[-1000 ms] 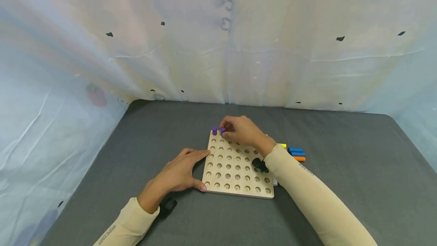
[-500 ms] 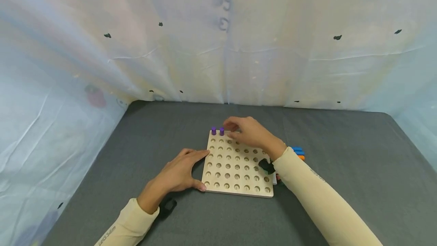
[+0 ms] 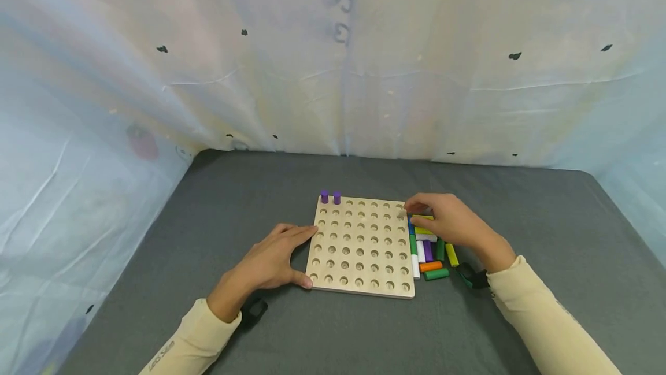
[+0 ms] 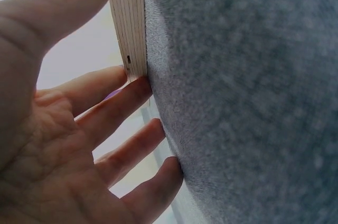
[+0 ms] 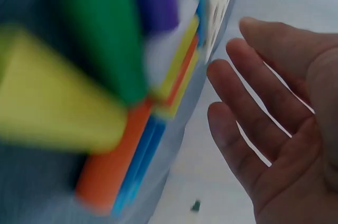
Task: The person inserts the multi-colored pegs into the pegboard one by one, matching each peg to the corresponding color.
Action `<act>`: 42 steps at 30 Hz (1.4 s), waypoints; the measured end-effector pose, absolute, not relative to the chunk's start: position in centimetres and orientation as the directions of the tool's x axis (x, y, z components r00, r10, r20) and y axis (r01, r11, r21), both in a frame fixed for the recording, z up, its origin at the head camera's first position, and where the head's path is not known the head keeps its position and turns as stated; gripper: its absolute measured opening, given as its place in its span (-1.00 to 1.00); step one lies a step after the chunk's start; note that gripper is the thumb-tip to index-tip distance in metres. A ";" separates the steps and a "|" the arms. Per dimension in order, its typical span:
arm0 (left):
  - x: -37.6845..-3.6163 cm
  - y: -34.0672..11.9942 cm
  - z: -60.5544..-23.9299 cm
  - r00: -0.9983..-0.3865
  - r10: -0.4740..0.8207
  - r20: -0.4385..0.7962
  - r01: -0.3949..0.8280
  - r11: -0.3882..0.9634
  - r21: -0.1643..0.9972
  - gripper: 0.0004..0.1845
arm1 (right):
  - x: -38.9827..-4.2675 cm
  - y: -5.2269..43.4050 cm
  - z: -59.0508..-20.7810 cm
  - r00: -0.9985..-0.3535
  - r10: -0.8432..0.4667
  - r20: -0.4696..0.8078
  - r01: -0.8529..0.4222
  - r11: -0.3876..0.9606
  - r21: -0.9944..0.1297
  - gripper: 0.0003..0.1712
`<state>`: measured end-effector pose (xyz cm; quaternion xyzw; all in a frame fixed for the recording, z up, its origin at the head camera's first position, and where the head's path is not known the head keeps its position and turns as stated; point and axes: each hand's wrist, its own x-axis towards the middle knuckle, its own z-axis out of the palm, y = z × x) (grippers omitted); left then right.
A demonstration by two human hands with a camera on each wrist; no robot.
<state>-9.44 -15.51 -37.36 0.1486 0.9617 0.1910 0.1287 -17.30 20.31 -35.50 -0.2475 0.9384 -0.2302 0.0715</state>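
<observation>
A square wooden pegboard [image 3: 359, 248] with rows of round holes lies on the table. Two purple pegs [image 3: 337, 197] stand in the holes of its far left corner. My left hand [image 3: 273, 259] rests spread along the board's left side, thumb and index fingertip at its edge. In the left wrist view its fingers [image 4: 127, 145] look straight and relaxed beside the board's layered edge. Over the loose pegs at the board's right side hovers my right hand [image 3: 455, 219]. Its fingers [image 5: 243, 113] are loosely extended with nothing between them in the right wrist view.
Right of the board lies a pile of loose pegs, among them a yellow peg [image 3: 451, 255], an orange peg [image 3: 430, 267], a green peg [image 3: 436, 274] and a white peg [image 3: 415, 267]. A grey cloth covers the table [image 3: 260, 190]. Pale curtains [image 3: 291, 74] hang behind and beside it.
My right hand has let go of the second purple peg, which stands in the board, and has moved right to the loose pegs. The left hand has stayed at the board's edge.
</observation>
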 end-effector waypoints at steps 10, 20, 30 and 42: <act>-9.5 -15.7 -37.3 -0.923 0.332 -0.196 0.231 0.884 0.407 0.13 | -15.7 23.3 -35.5 -0.875 -0.483 -0.016 -0.431 0.794 -0.429 -0.69; -9.5 -15.6 -37.5 -0.925 0.331 -0.187 0.234 0.883 0.407 0.14 | -11.9 23.0 -34.9 -0.905 -0.424 -0.040 -0.364 0.819 -0.443 -0.67; -9.4 -15.6 -37.5 -0.922 0.333 -0.200 0.228 0.881 0.414 0.13 | -10.5 22.7 -35.8 -0.924 -0.382 -0.017 -0.335 0.831 -0.443 -0.68; -9.4 -15.7 -37.7 -0.923 0.335 -0.191 0.229 0.874 0.427 0.12 | -11.1 21.6 -37.0 -0.939 -0.339 -0.050 -0.276 0.835 -0.476 -0.69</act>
